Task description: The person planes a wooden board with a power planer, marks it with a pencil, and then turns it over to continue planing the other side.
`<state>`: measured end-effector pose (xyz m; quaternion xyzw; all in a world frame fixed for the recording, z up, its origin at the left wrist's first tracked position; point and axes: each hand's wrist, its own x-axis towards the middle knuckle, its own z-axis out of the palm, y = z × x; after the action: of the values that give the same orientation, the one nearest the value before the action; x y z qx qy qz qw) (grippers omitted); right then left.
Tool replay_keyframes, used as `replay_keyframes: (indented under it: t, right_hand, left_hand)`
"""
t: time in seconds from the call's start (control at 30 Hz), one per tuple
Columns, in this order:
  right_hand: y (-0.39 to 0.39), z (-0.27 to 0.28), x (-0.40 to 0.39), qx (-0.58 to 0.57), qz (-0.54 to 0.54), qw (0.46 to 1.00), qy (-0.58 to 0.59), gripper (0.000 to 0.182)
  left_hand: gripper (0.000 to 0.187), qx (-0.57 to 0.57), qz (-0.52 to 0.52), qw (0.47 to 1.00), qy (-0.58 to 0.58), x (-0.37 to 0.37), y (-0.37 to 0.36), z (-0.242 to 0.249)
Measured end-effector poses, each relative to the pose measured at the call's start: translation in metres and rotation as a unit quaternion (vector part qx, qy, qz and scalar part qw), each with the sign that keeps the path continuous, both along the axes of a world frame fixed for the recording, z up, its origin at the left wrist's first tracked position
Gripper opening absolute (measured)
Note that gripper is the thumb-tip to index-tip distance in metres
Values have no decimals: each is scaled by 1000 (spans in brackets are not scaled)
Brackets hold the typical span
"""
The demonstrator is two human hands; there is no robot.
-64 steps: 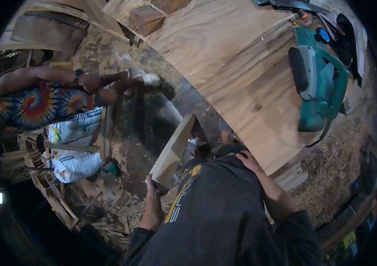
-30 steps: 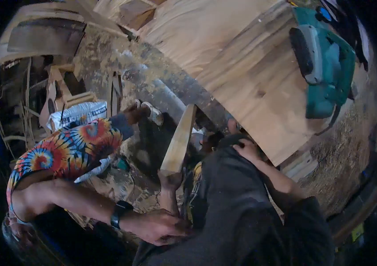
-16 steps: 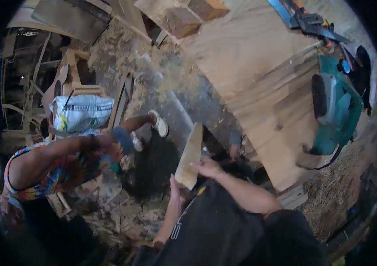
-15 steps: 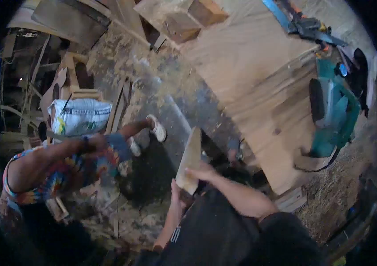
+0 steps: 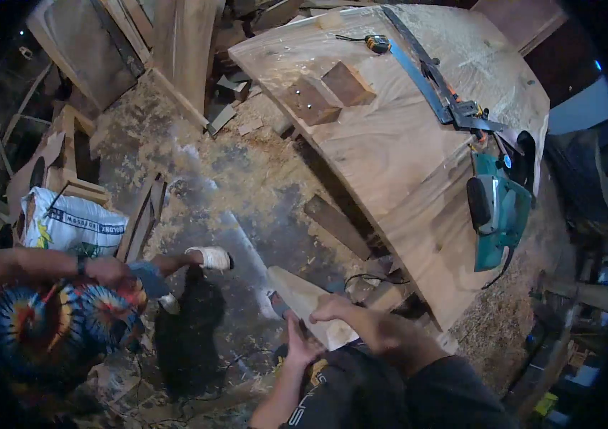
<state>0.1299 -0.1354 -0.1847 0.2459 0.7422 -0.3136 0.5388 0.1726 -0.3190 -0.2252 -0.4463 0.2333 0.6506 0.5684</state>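
Observation:
A pale, tapered wooden piece (image 5: 302,294) slants in front of my body. My right hand (image 5: 340,312) grips its upper side near the wide end, with fingers wrapped over the edge. Against the opposite side, my left hand (image 5: 301,342) holds the same piece low down; its fingers are partly hidden under the wood. A small dark and red object (image 5: 277,303) shows at the wood's left edge, just beyond my left fingertips; I cannot make out what it is.
A large wooden slab (image 5: 404,164) bears a green power planer (image 5: 497,211), a blue-and-black clamp (image 5: 425,86), a tape measure (image 5: 377,44) and brown wooden blocks (image 5: 325,96). Left stands a person in a tie-dye shirt (image 5: 54,314), near a white sack (image 5: 75,222). Offcuts and sawdust cover the floor.
The view has shifted, showing more of the slab and its far end. The wooden piece now leans up to the left instead of pointing nearly straight up. Both hands remain on it.

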Motion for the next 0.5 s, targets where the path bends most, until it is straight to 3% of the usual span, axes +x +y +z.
replay_keyframes:
  t: [0.07,0.17,0.2,0.23,0.33,0.4,0.5]
  right_hand:
    - [2,43,1,40,88,995,39,77]
    - [19,121,29,71,136,986,66,72]
    - [29,147,60,58,123,979,150,71]
    - [35,174,91,40,110,965,234,70]
    - [19,278,127,159,199,939,230,59]
    - [12,324,155,183,174,938,238,55]
    - [3,334,222,216,93,925,298,57]
  left_hand:
    - [98,-19,-33,999,-23,-6,-18,-45]
    - [99,-13,-69,998,0,-46,13,-29]
    - [100,15,-66,998,14,-44,20,-36]
    - [102,38,-60,997,27,-39,25,-45]
    - [87,12,39,999,20,-29,35,-69]
    - [78,27,22,999,8,-33,43,0]
    - [67,52,-39,995,70,-47,57,78]
